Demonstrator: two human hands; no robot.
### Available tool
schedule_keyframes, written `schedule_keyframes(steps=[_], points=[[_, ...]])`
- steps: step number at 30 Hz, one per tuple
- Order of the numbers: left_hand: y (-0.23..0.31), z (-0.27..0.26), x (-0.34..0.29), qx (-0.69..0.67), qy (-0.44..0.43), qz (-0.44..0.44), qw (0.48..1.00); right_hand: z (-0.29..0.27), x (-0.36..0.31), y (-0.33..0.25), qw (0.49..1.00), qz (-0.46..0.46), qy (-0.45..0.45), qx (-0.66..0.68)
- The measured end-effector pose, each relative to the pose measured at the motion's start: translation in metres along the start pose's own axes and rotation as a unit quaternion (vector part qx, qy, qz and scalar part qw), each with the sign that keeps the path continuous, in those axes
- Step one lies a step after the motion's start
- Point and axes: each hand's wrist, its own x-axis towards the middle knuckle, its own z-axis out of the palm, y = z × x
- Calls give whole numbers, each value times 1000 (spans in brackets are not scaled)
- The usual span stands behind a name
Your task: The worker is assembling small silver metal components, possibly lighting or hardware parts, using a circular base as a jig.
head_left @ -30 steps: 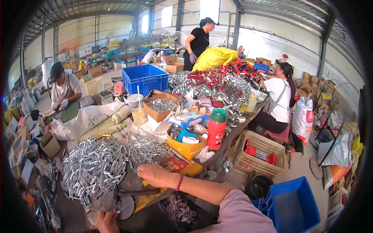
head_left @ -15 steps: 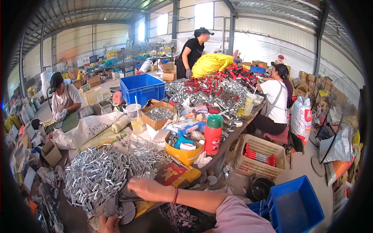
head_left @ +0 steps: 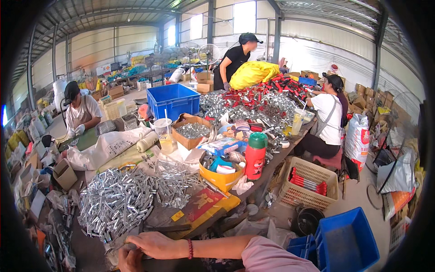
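My right hand, with a dark red bead bracelet on its wrist, reaches across the lower edge. Its fingers are bent and closed at the near end of a heap of silvery metal tubes. Right against its fingertips is my left hand, also closed, with its lower part cut off by the picture's edge. Whatever the fingers hold between them is hidden. Beyond the right hand lies a dark flat bar. Thin metal rods form a looser pile beside the tubes.
A yellow box of odds and ends and a red flask with a green lid stand on the table. Blue crates and a beige basket are at the right. Several people work around a pile of red-and-silver parts.
My right hand has come down and left from above the table to meet my left hand. The whole view has shifted slightly; the metal rod and round plate seen by my left hand are now covered.
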Motion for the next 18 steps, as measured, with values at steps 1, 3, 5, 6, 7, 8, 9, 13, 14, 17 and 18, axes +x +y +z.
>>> schedule_keyframes(steps=[1, 3, 5, 6, 7, 8, 9, 13, 14, 17, 18], points=[[-2, 1, -1, -10, -3, -2, 1000, 0, -2, 0, 1000, 4, 6, -14], [-2, 1, -2, -21, -7, -5, 1000, 1, -4, 1, 999, 8, 11, -28], [0, -1, 0, -25, -20, -22, 999, 1, -6, 3, 999, -18, 25, -23], [1, -1, 0, -26, -19, -23, 999, 0, -6, 2, 999, -18, 24, -23], [2, -2, 0, -25, -21, -29, 999, -1, -6, 0, 1000, -12, 14, -22], [2, -2, 0, -23, -23, -35, 999, -2, -6, -1, 1000, -6, 5, -21], [1, -3, 1, -23, -23, -36, 999, -2, -6, -2, 1000, -7, 4, -20], [4, -5, 2, -10, -21, -5, 1000, -5, -9, -3, 999, -16, 24, -32], [6, -6, 2, -15, -30, -19, 999, -6, -9, -3, 999, -13, 14, -28], [5, -5, 1, -26, -45, -39, 998, -3, -12, -1, 998, -23, 17, -60], [3, -4, -1, -25, -48, -42, 998, -2, -11, -2, 998, -22, 16, -57]])
